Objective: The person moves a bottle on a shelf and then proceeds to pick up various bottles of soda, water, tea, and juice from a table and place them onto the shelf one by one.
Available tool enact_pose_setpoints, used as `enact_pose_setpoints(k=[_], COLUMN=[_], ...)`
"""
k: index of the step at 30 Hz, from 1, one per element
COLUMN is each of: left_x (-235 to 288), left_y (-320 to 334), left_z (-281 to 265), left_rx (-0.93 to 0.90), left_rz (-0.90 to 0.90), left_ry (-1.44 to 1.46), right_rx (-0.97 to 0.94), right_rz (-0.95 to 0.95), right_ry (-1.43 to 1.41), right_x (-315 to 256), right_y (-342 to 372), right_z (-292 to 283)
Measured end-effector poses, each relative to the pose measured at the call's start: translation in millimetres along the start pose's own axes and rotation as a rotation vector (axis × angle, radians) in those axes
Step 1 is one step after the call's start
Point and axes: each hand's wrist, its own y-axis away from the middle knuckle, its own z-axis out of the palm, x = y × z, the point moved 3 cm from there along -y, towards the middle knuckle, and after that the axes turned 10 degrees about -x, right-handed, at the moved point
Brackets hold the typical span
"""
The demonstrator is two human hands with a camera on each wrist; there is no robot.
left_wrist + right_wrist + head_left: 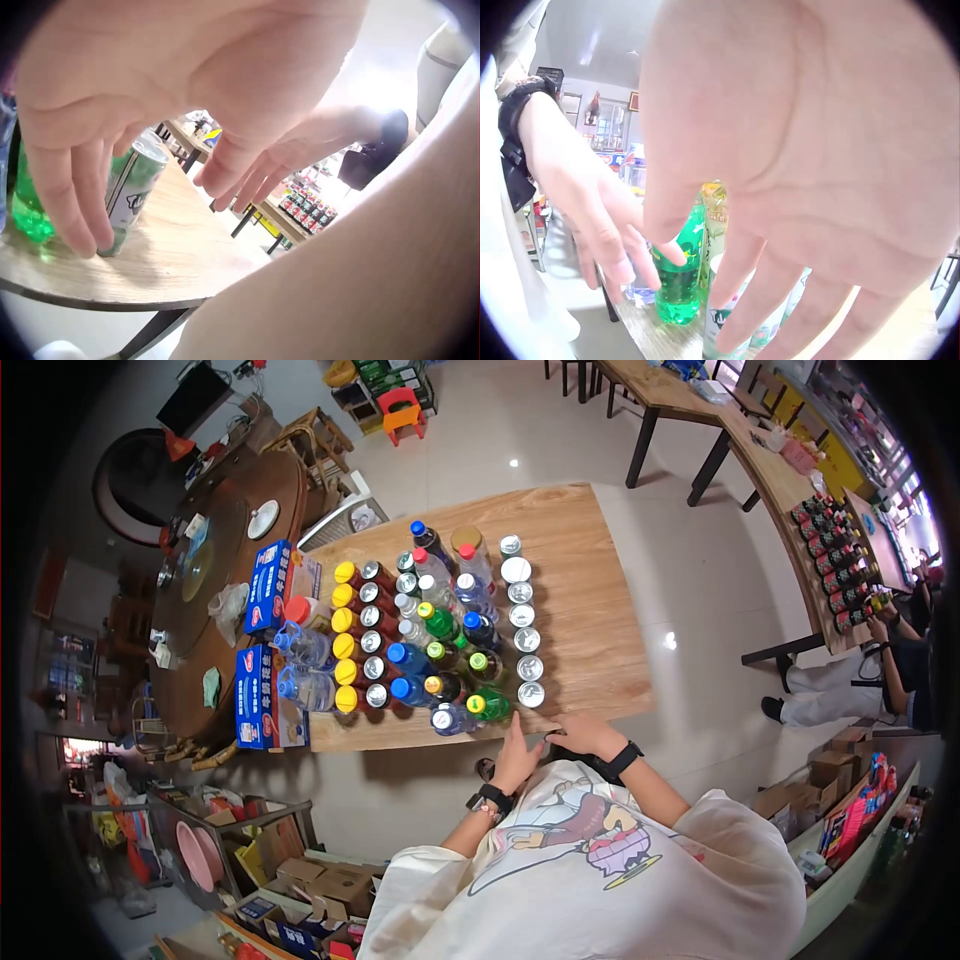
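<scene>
At the table's front edge, my left hand (518, 758) reaches its fingers toward the nearest can (531, 694) and a green bottle with a yellow cap (488, 706). In the left wrist view, fingers (84, 196) hang down, overlapping the white-green can (136, 184) beside the green bottle (34, 202). My right hand (590, 738) is just to the right of the left one, its fingers extended and holding nothing. From the right wrist, its palm (817, 135) fills much of the view, with cans (727, 300) partly hidden behind its fingers. The cans form a straight row.
Rows of mixed bottles (440, 622) and yellow-capped bottles (345, 646) stand on the wooden table (590, 580). Blue boxes (257, 695) line its left edge. A person in light trousers (830, 690) is by another table holding dark bottles (838, 565) at the right. Cartons lie behind me.
</scene>
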Motion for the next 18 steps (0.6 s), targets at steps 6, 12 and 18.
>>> enact_pose_setpoints(k=[6, 12, 18], left_x=[-3.5, 6.3, 14.0], left_y=[-39.5, -64.5, -73.0], left_z=[21.2, 25.7, 26.4], left_rx=[0.214, 0.472, 0.572], left_rz=[-0.064, -0.057, -0.122], left_ry=[0.134, 0.169, 0.392], right_rx=[-0.074, -0.013, -0.057], right_rz=[-0.073, -0.175, -0.286], right_ry=[-0.050, -0.128, -0.182], right_x=[42.5, 70.7, 77.9], right_y=[-14.8, -42.5, -69.2], right_z=[10.4, 12.9, 20.0])
